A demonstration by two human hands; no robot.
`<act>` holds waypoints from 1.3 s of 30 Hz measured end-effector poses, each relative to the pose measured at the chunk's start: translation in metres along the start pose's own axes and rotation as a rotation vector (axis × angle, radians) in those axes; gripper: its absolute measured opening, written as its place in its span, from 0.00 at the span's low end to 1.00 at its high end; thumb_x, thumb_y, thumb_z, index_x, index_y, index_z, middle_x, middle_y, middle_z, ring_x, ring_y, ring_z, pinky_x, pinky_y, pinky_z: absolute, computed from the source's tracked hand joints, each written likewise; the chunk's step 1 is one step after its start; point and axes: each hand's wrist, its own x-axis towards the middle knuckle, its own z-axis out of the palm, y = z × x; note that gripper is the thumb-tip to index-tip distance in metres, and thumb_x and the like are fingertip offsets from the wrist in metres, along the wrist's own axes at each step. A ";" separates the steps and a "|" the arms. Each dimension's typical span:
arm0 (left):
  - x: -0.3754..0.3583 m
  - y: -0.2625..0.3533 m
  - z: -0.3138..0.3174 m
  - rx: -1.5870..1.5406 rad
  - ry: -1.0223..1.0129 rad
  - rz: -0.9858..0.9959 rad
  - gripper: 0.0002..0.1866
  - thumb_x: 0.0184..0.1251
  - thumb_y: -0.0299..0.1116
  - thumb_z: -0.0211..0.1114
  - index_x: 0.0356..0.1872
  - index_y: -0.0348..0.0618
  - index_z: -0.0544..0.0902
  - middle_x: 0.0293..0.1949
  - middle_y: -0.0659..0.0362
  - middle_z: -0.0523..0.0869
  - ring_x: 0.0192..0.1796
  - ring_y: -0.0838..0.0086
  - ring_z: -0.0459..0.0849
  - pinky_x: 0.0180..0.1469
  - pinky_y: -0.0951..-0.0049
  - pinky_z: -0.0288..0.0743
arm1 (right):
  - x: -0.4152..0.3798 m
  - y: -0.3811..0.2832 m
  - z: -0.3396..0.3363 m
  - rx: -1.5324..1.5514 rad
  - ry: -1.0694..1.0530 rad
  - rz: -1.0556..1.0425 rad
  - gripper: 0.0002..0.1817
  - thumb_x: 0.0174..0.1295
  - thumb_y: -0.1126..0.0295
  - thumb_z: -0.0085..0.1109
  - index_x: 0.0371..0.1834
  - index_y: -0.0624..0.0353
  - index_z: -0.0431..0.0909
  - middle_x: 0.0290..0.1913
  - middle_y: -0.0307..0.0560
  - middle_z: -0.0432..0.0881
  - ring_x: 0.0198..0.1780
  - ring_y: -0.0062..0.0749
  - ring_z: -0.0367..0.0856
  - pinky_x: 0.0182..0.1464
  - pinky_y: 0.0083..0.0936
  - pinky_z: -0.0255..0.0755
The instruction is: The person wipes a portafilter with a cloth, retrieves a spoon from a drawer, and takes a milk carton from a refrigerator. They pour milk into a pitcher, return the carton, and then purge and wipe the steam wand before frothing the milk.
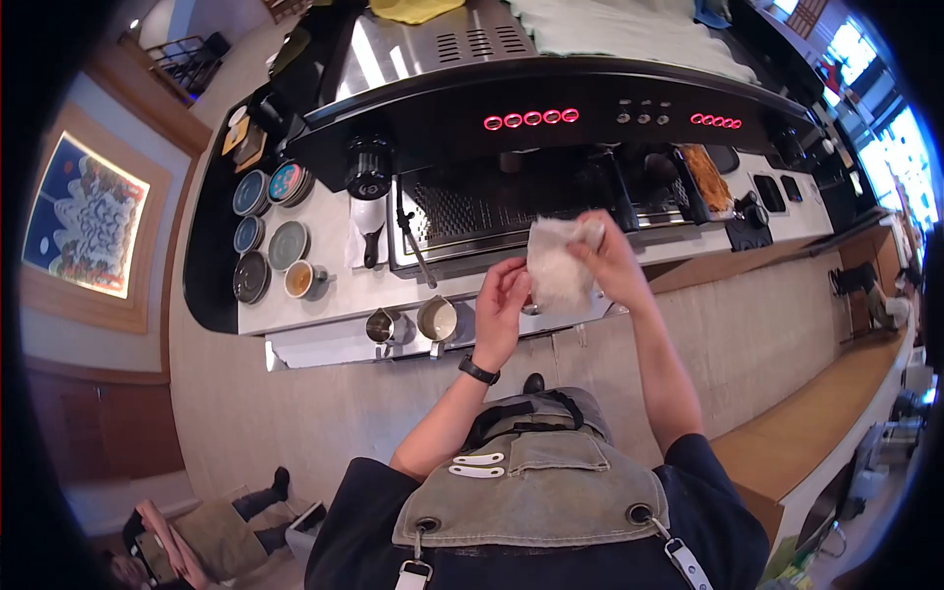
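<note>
A whitish cloth (559, 267) hangs in front of the espresso machine (433, 202), pinched at its upper right by my right hand (612, 264). My left hand (501, 307) is at the cloth's left edge with its fingers curled. What those fingers hold is hidden behind the cloth and too small to tell. Left of my hands, two metal milk pitchers stand at the counter's front: one looks dark inside (380, 327), the other (436, 320) has something pale in it. The machine's steam wand (417, 251) points down above them.
On the counter's left are stacked saucers (289, 246) and a cup (299, 280) with brown liquid. A black-handled tool (371, 246) lies beside the machine. A folded brown cloth (706, 179) sits at the right. Another person (221, 541) is at lower left.
</note>
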 end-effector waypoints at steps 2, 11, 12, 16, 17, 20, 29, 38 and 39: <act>-0.013 0.001 -0.018 0.079 0.007 0.020 0.17 0.83 0.35 0.61 0.63 0.36 0.76 0.53 0.54 0.88 0.52 0.74 0.87 0.54 0.69 0.83 | 0.035 -0.001 -0.009 0.009 -0.034 -0.029 0.18 0.69 0.74 0.67 0.59 0.60 0.73 0.45 0.39 0.80 0.49 0.22 0.77 0.55 0.25 0.75; -0.104 -0.024 -0.168 0.625 0.613 0.088 0.11 0.82 0.31 0.60 0.56 0.37 0.82 0.52 0.55 0.88 0.54 0.74 0.85 0.58 0.72 0.78 | 0.041 -0.017 0.011 -0.585 0.309 -0.336 0.21 0.74 0.63 0.66 0.61 0.68 0.77 0.54 0.54 0.88 0.58 0.35 0.86 0.56 0.30 0.78; -0.103 -0.028 -0.181 0.653 0.604 0.076 0.11 0.82 0.31 0.59 0.57 0.37 0.82 0.52 0.56 0.88 0.54 0.73 0.85 0.58 0.71 0.78 | 0.021 -0.013 0.023 -0.376 0.272 -0.260 0.20 0.74 0.64 0.65 0.60 0.67 0.78 0.54 0.53 0.88 0.57 0.34 0.86 0.55 0.29 0.78; -0.083 -0.043 -0.218 0.739 0.361 -0.082 0.18 0.76 0.23 0.62 0.65 0.37 0.77 0.59 0.52 0.86 0.62 0.66 0.85 0.62 0.66 0.80 | -0.050 0.072 0.094 -0.023 -0.108 0.072 0.15 0.79 0.65 0.59 0.61 0.62 0.79 0.51 0.45 0.88 0.52 0.29 0.87 0.52 0.25 0.80; -0.076 -0.046 -0.220 0.736 0.294 -0.117 0.21 0.74 0.21 0.63 0.67 0.38 0.75 0.61 0.52 0.85 0.64 0.65 0.85 0.63 0.65 0.81 | -0.059 0.101 0.115 -0.055 -0.242 0.181 0.16 0.80 0.65 0.57 0.63 0.61 0.78 0.51 0.45 0.87 0.51 0.28 0.87 0.52 0.25 0.81; -0.057 -0.051 -0.227 0.819 0.165 -0.129 0.31 0.67 0.17 0.66 0.72 0.40 0.71 0.65 0.50 0.83 0.67 0.60 0.84 0.63 0.62 0.83 | -0.068 0.167 0.174 0.131 -0.196 0.306 0.19 0.82 0.61 0.54 0.68 0.59 0.76 0.56 0.44 0.84 0.55 0.28 0.84 0.53 0.26 0.80; -0.040 -0.048 -0.226 0.864 -0.035 -0.049 0.43 0.49 0.27 0.82 0.67 0.38 0.68 0.71 0.43 0.76 0.73 0.51 0.75 0.76 0.56 0.69 | -0.064 0.198 0.213 0.133 -0.023 0.480 0.23 0.84 0.56 0.49 0.73 0.55 0.75 0.57 0.44 0.82 0.54 0.27 0.80 0.57 0.25 0.77; -0.033 -0.031 -0.212 0.774 -0.218 0.090 0.56 0.44 0.30 0.86 0.79 0.46 0.64 0.74 0.50 0.71 0.77 0.57 0.70 0.78 0.58 0.65 | -0.073 0.137 0.194 0.117 0.001 0.366 0.22 0.85 0.57 0.47 0.71 0.60 0.76 0.63 0.45 0.82 0.63 0.27 0.80 0.65 0.27 0.75; -0.033 -0.027 -0.209 0.736 -0.234 0.111 0.57 0.44 0.30 0.86 0.79 0.46 0.64 0.75 0.50 0.70 0.77 0.58 0.70 0.79 0.58 0.65 | -0.075 0.127 0.193 0.163 0.020 0.329 0.23 0.85 0.57 0.47 0.71 0.61 0.76 0.63 0.45 0.81 0.63 0.27 0.79 0.65 0.27 0.75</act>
